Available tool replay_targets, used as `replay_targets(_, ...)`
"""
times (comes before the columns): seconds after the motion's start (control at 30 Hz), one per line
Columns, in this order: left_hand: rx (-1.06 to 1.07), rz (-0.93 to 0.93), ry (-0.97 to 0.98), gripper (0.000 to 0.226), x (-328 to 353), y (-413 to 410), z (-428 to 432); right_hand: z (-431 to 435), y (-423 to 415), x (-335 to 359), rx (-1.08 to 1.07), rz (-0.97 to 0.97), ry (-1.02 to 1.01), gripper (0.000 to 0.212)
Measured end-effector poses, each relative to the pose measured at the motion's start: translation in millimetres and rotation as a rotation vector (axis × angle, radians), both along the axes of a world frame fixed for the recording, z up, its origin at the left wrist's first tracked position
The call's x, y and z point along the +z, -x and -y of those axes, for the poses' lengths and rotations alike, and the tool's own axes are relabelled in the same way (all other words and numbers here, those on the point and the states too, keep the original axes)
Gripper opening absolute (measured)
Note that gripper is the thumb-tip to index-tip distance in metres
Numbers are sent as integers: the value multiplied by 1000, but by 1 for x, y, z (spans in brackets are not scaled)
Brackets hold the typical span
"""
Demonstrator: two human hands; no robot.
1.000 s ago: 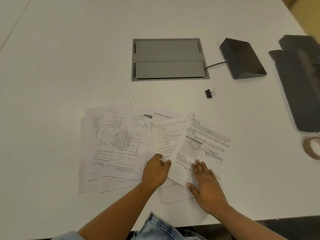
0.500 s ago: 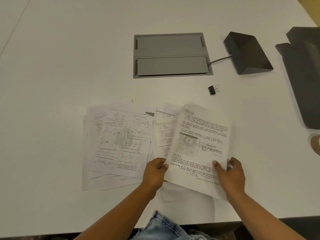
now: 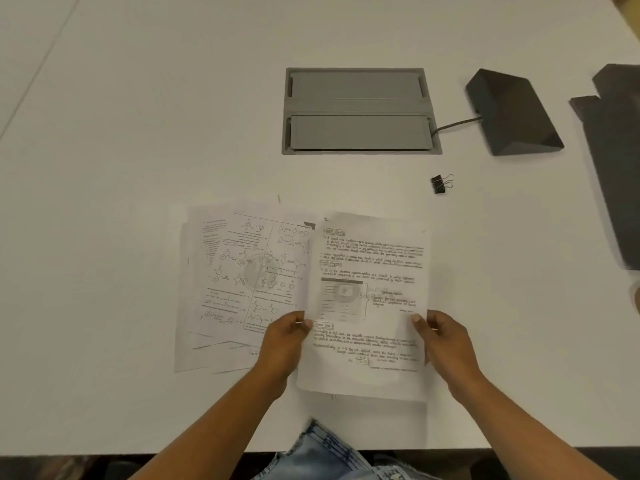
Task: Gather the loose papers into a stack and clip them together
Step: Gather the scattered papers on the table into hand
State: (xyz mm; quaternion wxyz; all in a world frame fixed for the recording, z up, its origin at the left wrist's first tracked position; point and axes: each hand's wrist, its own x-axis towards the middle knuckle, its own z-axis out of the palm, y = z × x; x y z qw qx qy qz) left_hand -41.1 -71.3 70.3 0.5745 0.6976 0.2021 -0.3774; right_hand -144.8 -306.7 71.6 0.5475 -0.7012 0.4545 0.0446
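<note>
A handwritten sheet (image 3: pixel 370 271) sits squared up near the table's front edge, covering other pages beneath it. My left hand (image 3: pixel 285 341) grips its left edge and my right hand (image 3: pixel 445 336) grips its right edge, thumbs on top. Several printed sheets (image 3: pixel 239 271) with chemistry diagrams lie fanned out on the table to the left, partly under the held sheet. A small black binder clip (image 3: pixel 440 183) lies on the table beyond the papers, to the upper right, apart from both hands.
A grey recessed cable hatch (image 3: pixel 360 110) is set into the white table (image 3: pixel 104 133) behind the papers. A dark wedge-shaped box (image 3: pixel 512 112) with a cord sits to its right. A dark flat object (image 3: pixel 616 161) lies at the right edge.
The handwritten sheet has turned from tilted to straight and shifted left over the middle pages. My right hand moved from flat on the sheet to gripping its right edge.
</note>
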Motion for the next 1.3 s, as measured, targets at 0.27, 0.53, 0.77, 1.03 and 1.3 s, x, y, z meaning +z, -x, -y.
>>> replay_targets(0.27, 166, 71, -64, 17, 7, -2, -42, -17, 5, -22, 319, -457, 560, 83)
replay_targets(0.53, 263, 75, -90, 16, 2, -2, -73, -8, -9, -21, 112, -322, 326, 60)
replay_targets(0.77, 285, 93, -103, 16, 1, -7, -89, 6, -5, -16, 115, -209, 338, 16)
replay_targets(1.03, 299, 117, -109, 16, 3, -17, -94, 24, 9, -11, 127, -88, 216, 28)
replay_targets(1.3, 299, 133, -106, 14, 6, -20, -93, 38, 16, -16, -19, -52, 310, 26)
